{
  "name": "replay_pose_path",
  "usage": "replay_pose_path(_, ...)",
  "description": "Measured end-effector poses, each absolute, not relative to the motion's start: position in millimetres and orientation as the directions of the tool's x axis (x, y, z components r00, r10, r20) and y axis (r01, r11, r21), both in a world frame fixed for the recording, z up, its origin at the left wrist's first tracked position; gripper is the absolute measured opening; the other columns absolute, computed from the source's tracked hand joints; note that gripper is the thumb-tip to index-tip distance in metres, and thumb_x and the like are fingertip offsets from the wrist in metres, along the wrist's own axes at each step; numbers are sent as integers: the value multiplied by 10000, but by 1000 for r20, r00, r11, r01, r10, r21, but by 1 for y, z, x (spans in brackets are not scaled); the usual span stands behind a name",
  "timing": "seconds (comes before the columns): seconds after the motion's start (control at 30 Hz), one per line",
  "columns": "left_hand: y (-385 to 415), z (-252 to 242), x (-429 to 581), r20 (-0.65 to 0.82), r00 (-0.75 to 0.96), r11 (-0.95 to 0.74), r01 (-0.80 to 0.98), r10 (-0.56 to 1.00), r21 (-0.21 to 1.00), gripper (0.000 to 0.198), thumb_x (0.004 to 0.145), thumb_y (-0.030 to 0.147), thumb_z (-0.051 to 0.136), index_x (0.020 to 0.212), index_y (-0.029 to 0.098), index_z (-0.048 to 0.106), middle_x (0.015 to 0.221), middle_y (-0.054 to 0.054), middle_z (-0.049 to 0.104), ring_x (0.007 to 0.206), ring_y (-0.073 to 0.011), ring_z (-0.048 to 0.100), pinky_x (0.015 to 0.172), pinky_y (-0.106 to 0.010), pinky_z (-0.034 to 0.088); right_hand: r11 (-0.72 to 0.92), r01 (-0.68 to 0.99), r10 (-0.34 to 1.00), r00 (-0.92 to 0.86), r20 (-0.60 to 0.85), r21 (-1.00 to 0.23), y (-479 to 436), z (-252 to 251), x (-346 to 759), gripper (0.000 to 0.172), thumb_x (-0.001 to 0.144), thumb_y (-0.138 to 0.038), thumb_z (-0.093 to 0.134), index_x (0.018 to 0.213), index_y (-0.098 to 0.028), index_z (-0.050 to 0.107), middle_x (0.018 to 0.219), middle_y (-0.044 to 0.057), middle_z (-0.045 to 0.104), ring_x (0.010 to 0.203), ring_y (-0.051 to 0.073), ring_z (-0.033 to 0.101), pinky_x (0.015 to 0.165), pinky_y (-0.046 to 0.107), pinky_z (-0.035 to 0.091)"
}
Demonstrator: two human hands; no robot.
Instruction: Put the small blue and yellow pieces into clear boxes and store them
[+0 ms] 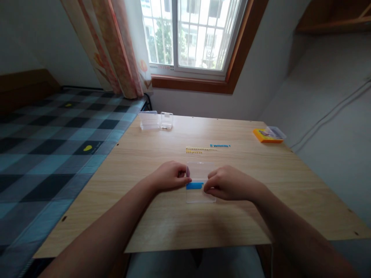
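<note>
A small clear plastic box [199, 195] lies open on the wooden table [162, 220], with a blue strip [194, 185] across its middle. My left hand [169, 176] is curled against the box's left edge, fingers closed on it. My right hand [228, 183] pinches the box's right side, next to the blue strip. Just beyond the box lie a row of small yellow pieces [198, 150] and a row of small blue pieces [219, 145].
Another clear plastic box [155, 119] stands at the table's far left. An orange box with a clear lid [268, 135] sits at the far right. A bed with a checked cover [52, 146] adjoins the table's left side. A window and curtain are behind.
</note>
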State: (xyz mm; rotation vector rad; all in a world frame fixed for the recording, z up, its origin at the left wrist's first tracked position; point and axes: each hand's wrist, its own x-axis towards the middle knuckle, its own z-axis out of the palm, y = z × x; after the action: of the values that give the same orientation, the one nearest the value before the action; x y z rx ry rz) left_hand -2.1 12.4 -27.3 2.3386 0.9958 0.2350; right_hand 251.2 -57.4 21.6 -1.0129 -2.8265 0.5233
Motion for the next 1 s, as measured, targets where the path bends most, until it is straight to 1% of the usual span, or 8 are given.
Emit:
replay_pose_path(0.1,13,-28,-2,-73,703,-546,609,707,576,229,833,429,644,859,234,760,704,9,661,652,-159,566,582,-274,335,736,603,609,-788,-86,-307,-54,4,245,201,869,-156,596,836,-240,777,782,8,732,652,132,592,635,263,370)
replay_pose_path(0.23,13,-28,-1,-68,698,-548,615,713,567,216,828,409,646,853,232,766,701,8,663,659,-160,567,590,-273,337,739,621,614,-780,-119,-261,-53,-5,243,199,850,-154,597,830,-242,774,798,10,739,661,145,597,635,272,367)
replay_pose_path(0.3,13,-28,-1,-62,698,-551,614,713,565,215,830,406,643,856,231,766,700,9,663,660,-159,566,590,-271,337,735,635,625,-771,-125,-240,-53,-4,242,217,852,-143,601,875,-252,788,807,12,741,659,147,599,626,274,360)
replay_pose_path(0.43,13,-28,0,-67,694,-545,618,717,566,224,827,406,642,866,225,768,713,8,671,663,-155,577,584,-262,339,699,682,684,-725,-76,-217,-53,0,245,264,901,-146,582,994,-262,800,842,21,748,645,138,601,617,272,353)
replay_pose_path(0.53,13,-27,0,-73,692,-540,620,718,569,239,826,417,644,879,221,770,733,6,684,668,-151,588,586,-254,346,698,674,682,-729,-65,-241,-55,3,251,239,910,-164,576,939,-245,800,815,20,740,662,139,610,633,267,366)
replay_pose_path(0.67,12,-27,0,-63,687,-542,623,724,564,230,823,415,653,875,226,774,731,8,688,671,-149,592,588,-251,345,693,640,653,-753,-88,-333,-57,1,255,236,882,-154,582,915,-250,795,829,9,745,699,137,622,668,254,393)
replay_pose_path(0.73,12,-27,0,-60,689,-545,620,722,565,224,823,412,655,869,227,774,724,10,686,668,-149,590,587,-252,344,684,638,653,-752,-93,-353,-58,0,254,242,877,-150,578,914,-250,795,833,9,746,706,137,623,675,251,399)
replay_pose_path(1.0,11,-27,0,-67,685,-544,630,725,554,219,814,418,672,878,235,775,713,20,687,656,-146,591,584,-257,344,670,675,688,-721,-81,-310,-57,-3,254,225,895,-156,574,864,-239,781,824,11,743,695,133,612,650,262,355)
